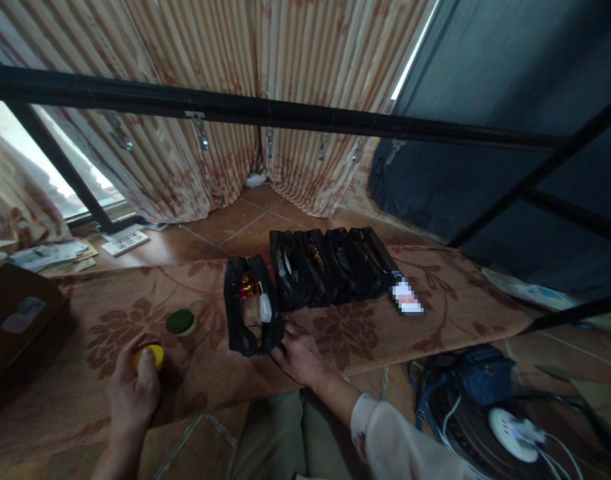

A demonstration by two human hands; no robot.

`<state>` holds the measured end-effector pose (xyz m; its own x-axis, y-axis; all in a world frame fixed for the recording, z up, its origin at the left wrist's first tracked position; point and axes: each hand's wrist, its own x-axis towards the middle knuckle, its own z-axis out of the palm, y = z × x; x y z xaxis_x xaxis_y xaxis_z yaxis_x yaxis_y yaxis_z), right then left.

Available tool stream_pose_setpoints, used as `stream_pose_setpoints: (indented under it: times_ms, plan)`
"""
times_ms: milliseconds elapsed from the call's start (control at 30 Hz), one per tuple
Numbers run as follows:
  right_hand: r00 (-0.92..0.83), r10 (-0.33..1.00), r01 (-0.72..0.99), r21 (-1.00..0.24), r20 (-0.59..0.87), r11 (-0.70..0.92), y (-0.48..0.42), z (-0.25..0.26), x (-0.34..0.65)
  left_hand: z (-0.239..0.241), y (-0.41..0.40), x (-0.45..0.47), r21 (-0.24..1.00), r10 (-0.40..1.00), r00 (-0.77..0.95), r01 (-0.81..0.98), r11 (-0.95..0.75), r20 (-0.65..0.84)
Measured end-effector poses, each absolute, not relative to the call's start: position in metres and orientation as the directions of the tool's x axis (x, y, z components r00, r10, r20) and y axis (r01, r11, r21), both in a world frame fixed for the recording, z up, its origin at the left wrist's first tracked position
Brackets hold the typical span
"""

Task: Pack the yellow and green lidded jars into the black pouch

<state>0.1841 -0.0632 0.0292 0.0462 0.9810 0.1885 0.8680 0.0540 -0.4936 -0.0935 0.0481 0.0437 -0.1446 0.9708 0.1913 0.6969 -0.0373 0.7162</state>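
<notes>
My left hand (132,387) is closed around a small round tub with a yellow lid (149,358), its thumb on the lid. Just beyond it, a similar round tub with a dark green lid (180,322) sits on the patterned cloth. An open-topped black bag (234,313) stands in front of me; shiny red and gold items (249,287) and a white-labelled item (265,308) show inside. My right hand (301,353) grips the near right corner of this bag, its fingertips partly hidden. Several similar black bags (342,267) stand in a row behind and to the right.
A cardboard box (22,320) stands at the left. Papers (125,242) lie near the window. A dark metal bar (305,119) crosses beyond the table. On the right below are a blue bag (485,377) and a white power strip (512,433) with cables.
</notes>
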Motion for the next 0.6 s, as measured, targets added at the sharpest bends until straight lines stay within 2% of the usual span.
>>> stream_pose_setpoints:
  times_ms: [100, 200, 600]
  plan:
    - [0.048, 0.978, 0.868, -0.493, 0.204, 0.061, -0.063, 0.027, 0.184, 0.031, 0.052, -0.102, 0.795, 0.949, -0.242, 0.606, -0.015, 0.202]
    - [0.056, 0.976, 0.87, -0.489, 0.209, 0.055, -0.063, 0.026, 0.184, 0.02, 0.056, -0.11, 0.846, 0.946, -0.264, 0.532, -0.021, 0.189]
    - [0.047, 0.978, 0.863, -0.502, 0.203, 0.062, -0.064, 0.026, 0.185, 0.028, 0.057, -0.104, 0.917, 0.939, -0.323, 0.399, 0.018, 0.122]
